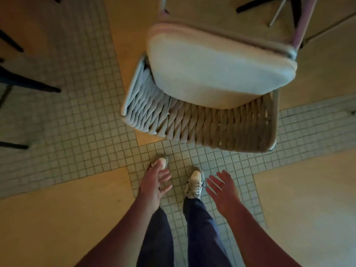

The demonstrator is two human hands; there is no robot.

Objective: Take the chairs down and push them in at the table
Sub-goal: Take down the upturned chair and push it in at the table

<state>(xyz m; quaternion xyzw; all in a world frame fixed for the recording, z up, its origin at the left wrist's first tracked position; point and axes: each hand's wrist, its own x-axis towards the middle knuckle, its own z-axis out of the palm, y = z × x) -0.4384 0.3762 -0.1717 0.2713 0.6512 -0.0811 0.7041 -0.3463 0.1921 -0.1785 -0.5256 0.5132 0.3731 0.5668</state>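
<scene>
A chair with a pale seat cushion and a woven rope backrest stands upright on the floor just ahead of me, its back toward me. My left hand and my right hand hang below the backrest, both empty with fingers spread, palms turned toward each other. Neither hand touches the chair. Black table legs show beyond the chair at the top edge; the table top itself is out of view.
Dark legs of other furniture reach in from the left edge. The floor mixes small pale tiles and wooden panels. My two feet in light sneakers stand between my hands.
</scene>
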